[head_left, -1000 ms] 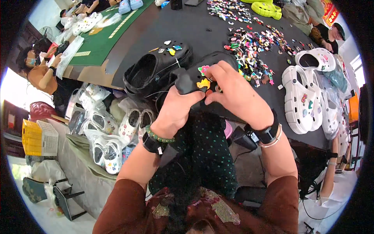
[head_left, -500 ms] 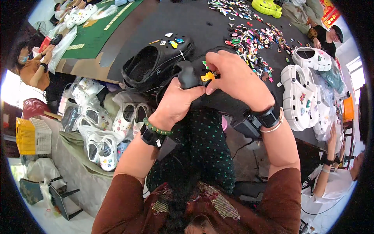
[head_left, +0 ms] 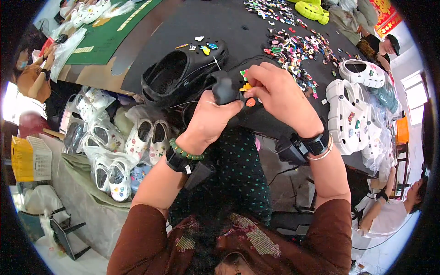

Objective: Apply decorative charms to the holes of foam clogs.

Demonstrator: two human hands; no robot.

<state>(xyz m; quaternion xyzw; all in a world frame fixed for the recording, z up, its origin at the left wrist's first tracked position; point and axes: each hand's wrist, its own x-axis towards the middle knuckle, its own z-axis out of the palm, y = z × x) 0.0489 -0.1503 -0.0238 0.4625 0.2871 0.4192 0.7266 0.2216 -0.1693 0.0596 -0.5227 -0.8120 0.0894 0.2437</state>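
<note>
Hands drawn nearer since earlier frame, black clog (head_left: 229, 85) held above counter (head_left: 256, 27) edge. Left hand (head_left: 208, 121) fingers clamped on clog; right hand (head_left: 279, 94) fingers pinched on orange charm (head_left: 250, 102). Step apparently charm-fitting; next move likely needs firm press into hole.

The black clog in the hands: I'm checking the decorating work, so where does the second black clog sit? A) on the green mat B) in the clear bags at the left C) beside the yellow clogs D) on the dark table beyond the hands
D: the second black clog, with small charms on its toe, lies on the dark table just beyond the left hand and right hand holding the black clog.
</note>
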